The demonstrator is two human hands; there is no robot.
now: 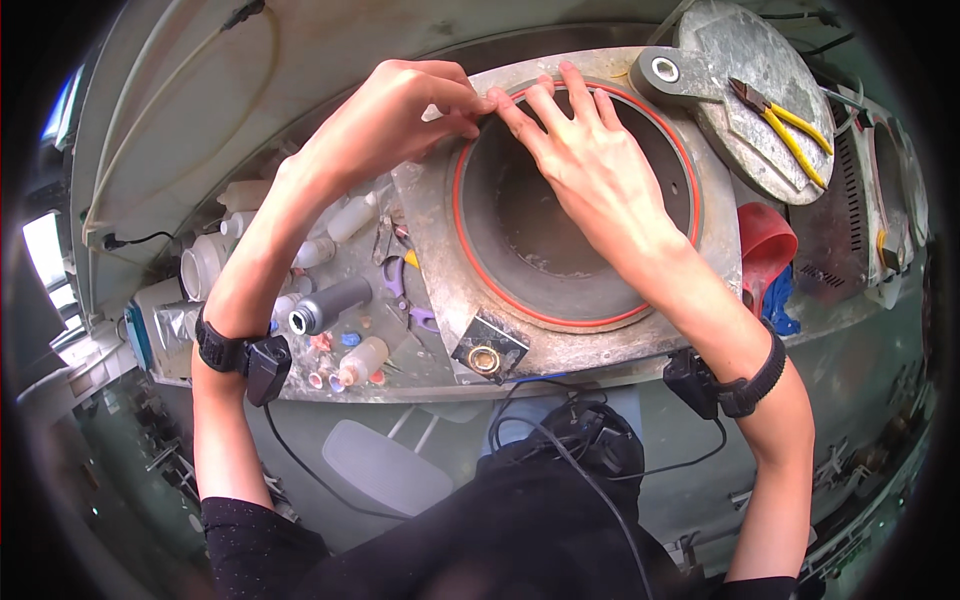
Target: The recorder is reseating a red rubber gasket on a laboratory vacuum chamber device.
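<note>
A round, dark metal chamber (535, 225) is set in a square, worn metal plate (437, 290). An orange-red sealing ring (462, 240) runs around its rim. At the far left of that rim, my left hand (420, 105) is closed in a pinch; whatever lies between its fingertips is too small to make out. My right hand (595, 155) reaches over the opening with its fingers spread, fingertips resting on the far rim by the ring. Its leftmost finger meets the left hand's fingertips.
On the right, yellow-handled pliers (785, 130) lie on the round, hinged metal lid (740, 70). A red scoop-like object (766, 245) and blue cloth-like material (780, 300) sit beside the plate. To the left are purple-handled scissors (397, 285), a grey bottle (332, 303) and several white bottles (352, 217).
</note>
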